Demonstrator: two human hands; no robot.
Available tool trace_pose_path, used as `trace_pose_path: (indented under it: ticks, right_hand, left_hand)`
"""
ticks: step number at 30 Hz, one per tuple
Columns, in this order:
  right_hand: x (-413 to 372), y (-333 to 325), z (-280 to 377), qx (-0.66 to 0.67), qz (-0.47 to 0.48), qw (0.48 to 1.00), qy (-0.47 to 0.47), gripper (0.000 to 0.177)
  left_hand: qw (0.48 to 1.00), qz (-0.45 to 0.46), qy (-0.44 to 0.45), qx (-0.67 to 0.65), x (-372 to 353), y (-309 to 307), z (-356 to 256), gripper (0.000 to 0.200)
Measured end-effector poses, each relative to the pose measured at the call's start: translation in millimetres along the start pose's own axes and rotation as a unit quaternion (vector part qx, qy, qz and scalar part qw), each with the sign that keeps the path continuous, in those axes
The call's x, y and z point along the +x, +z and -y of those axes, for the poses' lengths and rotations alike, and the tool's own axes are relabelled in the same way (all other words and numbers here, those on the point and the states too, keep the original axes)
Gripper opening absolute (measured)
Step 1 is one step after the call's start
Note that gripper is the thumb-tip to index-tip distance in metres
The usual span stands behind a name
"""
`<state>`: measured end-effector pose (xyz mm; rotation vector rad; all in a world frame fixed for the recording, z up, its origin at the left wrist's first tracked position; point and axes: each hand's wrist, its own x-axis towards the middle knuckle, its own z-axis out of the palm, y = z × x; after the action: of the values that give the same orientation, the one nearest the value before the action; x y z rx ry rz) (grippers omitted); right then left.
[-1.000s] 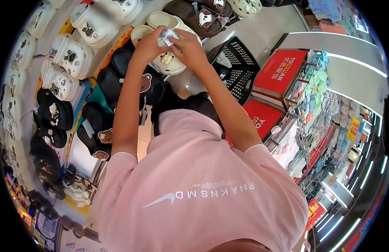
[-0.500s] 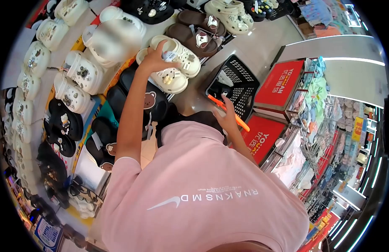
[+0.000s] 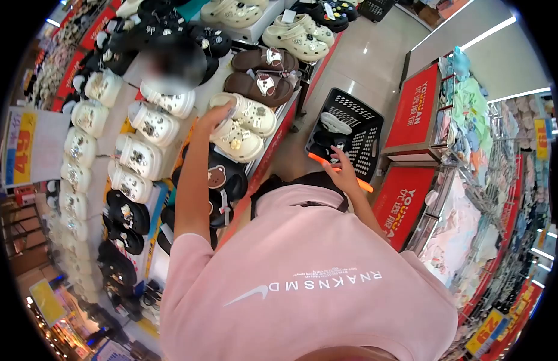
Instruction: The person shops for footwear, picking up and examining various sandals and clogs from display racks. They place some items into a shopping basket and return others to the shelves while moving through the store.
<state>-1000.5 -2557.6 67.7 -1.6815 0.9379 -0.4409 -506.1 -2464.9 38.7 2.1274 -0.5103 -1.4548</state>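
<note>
At the display edge, a pair of cream clogs with small charms sits side by side. My left hand is at their heel end, its fingers curled over the back of the clogs; the fingertips are partly hidden. My right hand grips the orange handle of a black shopping basket, some of its fingers stretched past the handle. Inside the basket lie a white shoe and something black. Brown slippers with dog patches rest just beyond the cream clogs.
Rows of white clogs and black clogs line the display on the left. Black slippers with bear patches lie below my left forearm. Red boxes and racks of clothes stand on the right, beyond the aisle floor.
My left hand has gone from spread over the clogs to curled at their heels. The view has shifted, showing more of the shelves on the left. My right hand stays on the basket handle.
</note>
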Motion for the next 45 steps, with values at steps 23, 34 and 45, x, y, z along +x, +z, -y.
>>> trace_pose_path:
  ticks: [23, 34, 45]
  right_hand:
    - [28, -100, -56, 0.037, 0.01, 0.998, 0.047, 0.026]
    - [74, -135, 41, 0.438, 0.071, 0.879, 0.172, 0.054]
    - [22, -194, 58, 0.618, -0.006, 0.771, 0.156, 0.051]
  left_hand:
    - [0.992, -0.115, 0.038, 0.032, -143, 46, -76, 0.043]
    - [0.824, 0.327, 0.279, -0.369, -220, 191, -180, 0.06]
    - [0.757, 0.41, 0.166, -0.48, -194, 348, -174, 0.058]
